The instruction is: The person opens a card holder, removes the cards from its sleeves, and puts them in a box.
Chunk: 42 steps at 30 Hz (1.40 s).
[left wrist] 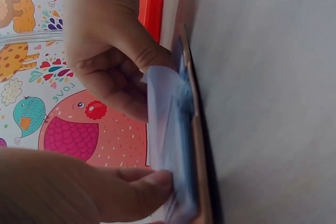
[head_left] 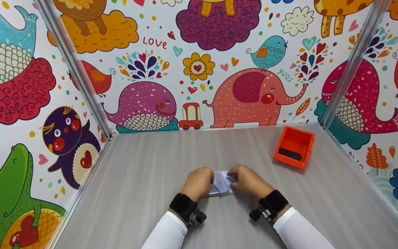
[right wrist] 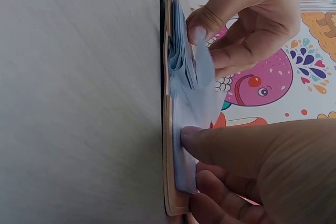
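Note:
A low packet of thin, pale blue tissue-like sheets [head_left: 221,183] lies between both hands, on a tan card backing [right wrist: 168,182]. In the right wrist view the folded edges of the stack [right wrist: 181,40] show at its far end, and one filmy sheet [right wrist: 205,66] stands up loosely from it. My left hand [head_left: 198,181] pinches the sheets at the left side between thumb and fingers. At the right end my right hand [head_left: 251,181] grips the packet, thumb on top of the sheets and fingertips at the card's edge. Both hands hide parts of the packet in the head view.
An orange-red bin [head_left: 288,163] stands at the back right with a flat black piece [head_left: 290,154] inside. Printed cartoon wall panels [head_left: 199,34] and metal corner posts [head_left: 76,65] close off the grey table [head_left: 143,166] at the back and sides.

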Motion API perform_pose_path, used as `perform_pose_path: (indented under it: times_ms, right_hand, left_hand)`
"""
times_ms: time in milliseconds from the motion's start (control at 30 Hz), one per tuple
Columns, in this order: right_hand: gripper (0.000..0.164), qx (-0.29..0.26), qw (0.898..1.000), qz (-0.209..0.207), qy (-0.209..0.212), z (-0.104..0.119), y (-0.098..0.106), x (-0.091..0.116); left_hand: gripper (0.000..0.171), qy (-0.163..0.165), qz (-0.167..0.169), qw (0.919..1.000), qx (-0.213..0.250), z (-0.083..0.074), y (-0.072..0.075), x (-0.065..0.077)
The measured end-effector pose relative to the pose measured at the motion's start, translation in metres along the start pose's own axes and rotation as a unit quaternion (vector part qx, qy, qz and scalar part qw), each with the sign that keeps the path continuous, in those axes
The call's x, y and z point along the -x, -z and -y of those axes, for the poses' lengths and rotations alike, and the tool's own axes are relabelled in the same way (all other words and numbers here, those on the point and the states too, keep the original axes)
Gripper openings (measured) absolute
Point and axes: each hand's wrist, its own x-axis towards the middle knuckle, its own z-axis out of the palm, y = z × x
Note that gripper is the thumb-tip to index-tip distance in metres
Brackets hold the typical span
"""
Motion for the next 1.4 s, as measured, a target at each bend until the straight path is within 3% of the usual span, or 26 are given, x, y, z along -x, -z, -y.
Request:
perform_pose_path:
  times_ms: [200, 400, 600, 933, 1167, 1400]
  right_hand:
    - [0.033, 0.015, 0.999, -0.013, 0.029, 0.001, 0.001, 0.001]
    - [0.031, 0.020, 1.000, -0.003, 0.006, 0.004, 0.001, 0.001]
    - [0.019, 0.013, 1.000, -0.013, -0.001, 0.009, 0.001, -0.001]
    - [0.040, 0.012, 0.999, 0.011, 0.048, 0.037, 0.004, 0.004]
    - [0.041, 0.039, 0.996, -0.003, 0.084, 0.043, -0.003, 0.005]
    - [0.038, 0.034, 0.996, -0.010, 0.077, 0.039, -0.006, 0.005]
  left_hand:
    - [0.019, -0.002, -0.005, 1.0000, 0.000, 0.000, -0.001, 0.000]
    - [0.019, -0.017, -0.020, 0.9996, -0.009, 0.000, -0.002, -0.001]
    - [0.019, -0.014, -0.018, 0.9997, -0.008, 0.000, -0.001, -0.001]
    - [0.015, -0.017, -0.018, 0.9996, -0.014, -0.001, -0.002, -0.003]
    - [0.015, -0.018, -0.015, 0.9996, -0.016, 0.000, -0.002, -0.002]
    - [0.016, -0.012, -0.006, 0.9998, -0.017, 0.000, -0.002, -0.004]
